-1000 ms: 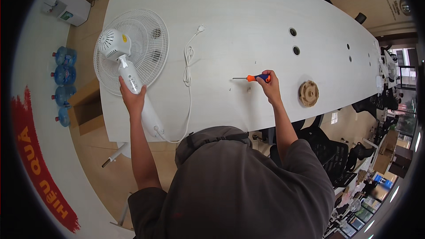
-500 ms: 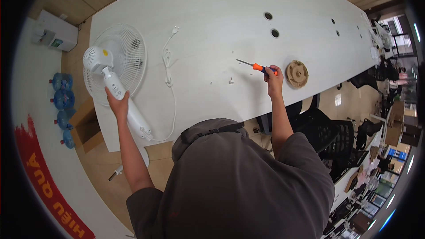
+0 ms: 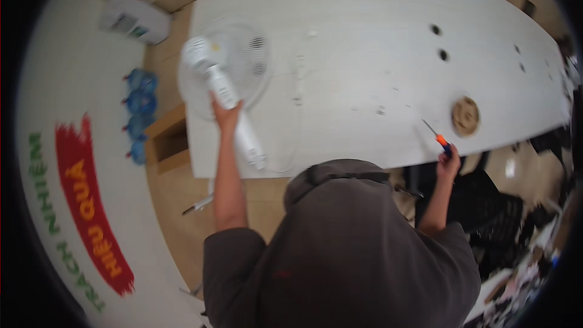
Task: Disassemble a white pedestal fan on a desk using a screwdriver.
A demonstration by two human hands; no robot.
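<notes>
Lying on the tabletop (image 3: 346, 36) in the left part of the frame: a white fan (image 3: 223, 87), motor housing (image 3: 197, 53) uppermost over the round grille (image 3: 246, 79), column (image 3: 249, 144) slanting down and rightward. Clamped around the column near the grille's lower edge: the left hand (image 3: 227, 115). Right of the fan, a white cord (image 3: 297, 100), blurred. Right of centre, small parts (image 3: 381, 110), too blurred to identify. Farther right, orange and dark blue, a screwdriver (image 3: 441, 140), its handle wrapped by the right hand (image 3: 448, 163), shaft pointing up and left, well apart from the fan. Just beyond, a round brown piece (image 3: 466, 116). At far left, blue bottles (image 3: 140, 106) and an open cardboard box (image 3: 170, 143).
</notes>
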